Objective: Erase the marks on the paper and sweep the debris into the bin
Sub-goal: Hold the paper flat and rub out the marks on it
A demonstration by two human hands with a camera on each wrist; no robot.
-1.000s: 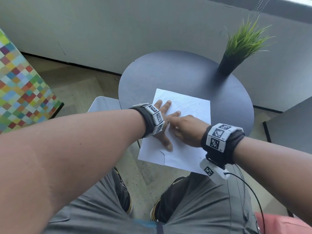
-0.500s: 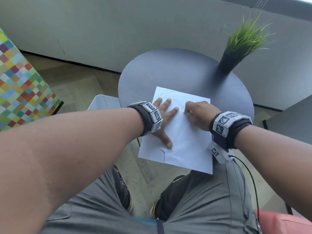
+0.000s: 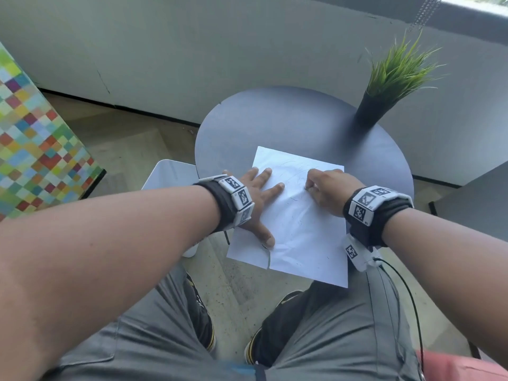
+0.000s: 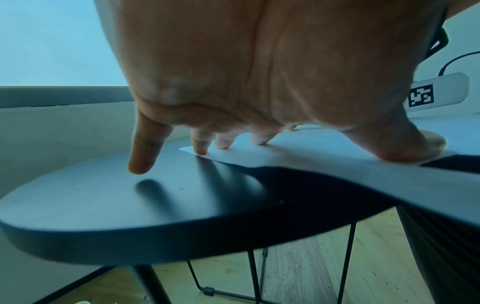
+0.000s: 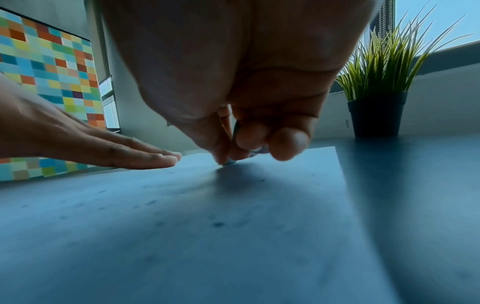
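Rubbing with eraser (image 5: 230, 162) pinched in right hand (image 3: 328, 192); left hand (image 3: 257, 199) lies flat, fingers straight, pinning paper (image 3: 305, 237). Risk: near edge overhangs table (image 3: 275, 127), already torn; hard strokes may crumple or extend tear.

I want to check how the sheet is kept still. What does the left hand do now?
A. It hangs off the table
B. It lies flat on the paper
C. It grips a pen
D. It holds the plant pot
B: the left hand lies with spread fingers on the paper.
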